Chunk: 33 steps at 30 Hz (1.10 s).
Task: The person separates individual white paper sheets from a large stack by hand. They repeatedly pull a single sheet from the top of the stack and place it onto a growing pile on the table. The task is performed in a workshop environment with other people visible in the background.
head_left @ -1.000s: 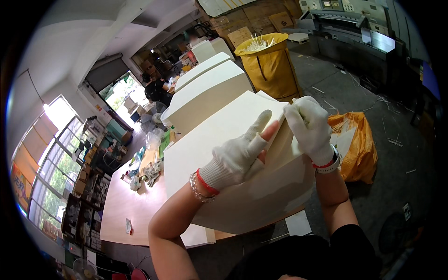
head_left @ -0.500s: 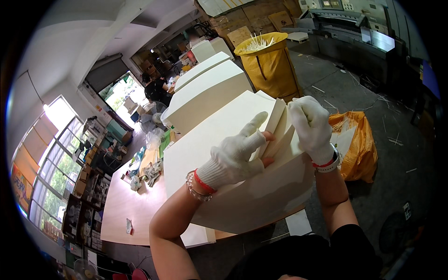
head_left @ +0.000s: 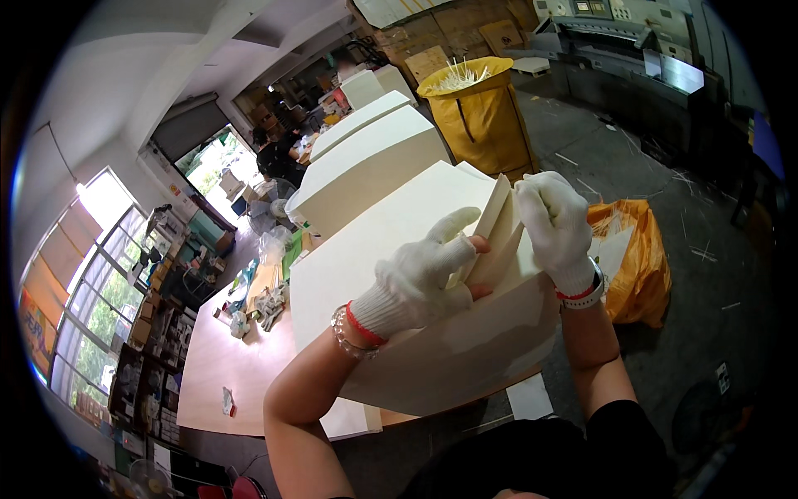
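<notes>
Currently, the left hand (head_left: 420,279) rests spread on the central paper (head_left: 345,270), bare fingertips (head_left: 480,291) against raised sheets (head_left: 490,214); at its two o'clock, the right hand (head_left: 553,223) is clenched by the paper's edge, contents hidden. The orange bag (head_left: 644,279) is at the paper's three o'clock.

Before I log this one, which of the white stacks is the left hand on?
The nearest white stack, right in front of the person: the left hand lies on it. The other white stacks stand beyond it, with neither hand on them.
</notes>
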Each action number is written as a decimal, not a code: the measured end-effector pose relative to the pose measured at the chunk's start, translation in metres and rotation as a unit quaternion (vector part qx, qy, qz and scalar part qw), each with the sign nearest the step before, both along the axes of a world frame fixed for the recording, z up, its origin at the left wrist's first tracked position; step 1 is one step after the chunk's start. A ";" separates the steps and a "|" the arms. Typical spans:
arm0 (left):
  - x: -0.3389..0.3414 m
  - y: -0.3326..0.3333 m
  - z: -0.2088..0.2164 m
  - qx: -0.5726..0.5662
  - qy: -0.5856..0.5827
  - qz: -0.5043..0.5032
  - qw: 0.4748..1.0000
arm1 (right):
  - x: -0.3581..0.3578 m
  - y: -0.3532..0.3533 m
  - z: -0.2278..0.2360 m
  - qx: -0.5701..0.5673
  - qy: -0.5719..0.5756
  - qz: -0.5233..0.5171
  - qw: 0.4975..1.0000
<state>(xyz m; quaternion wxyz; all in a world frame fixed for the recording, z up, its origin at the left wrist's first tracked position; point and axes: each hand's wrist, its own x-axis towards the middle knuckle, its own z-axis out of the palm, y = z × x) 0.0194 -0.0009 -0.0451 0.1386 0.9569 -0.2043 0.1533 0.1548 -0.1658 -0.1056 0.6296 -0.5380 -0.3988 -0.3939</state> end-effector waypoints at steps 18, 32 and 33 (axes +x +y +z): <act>0.003 0.003 -0.005 0.011 0.002 -0.022 1.000 | 0.003 -0.003 -0.005 0.001 0.025 0.008 1.000; -0.004 -0.005 0.001 -0.034 -0.014 0.026 0.999 | 0.000 -0.003 -0.006 0.007 0.052 0.049 0.997; -0.003 -0.002 0.000 -0.039 -0.020 0.019 0.999 | 0.000 -0.003 -0.003 -0.002 0.057 0.055 0.997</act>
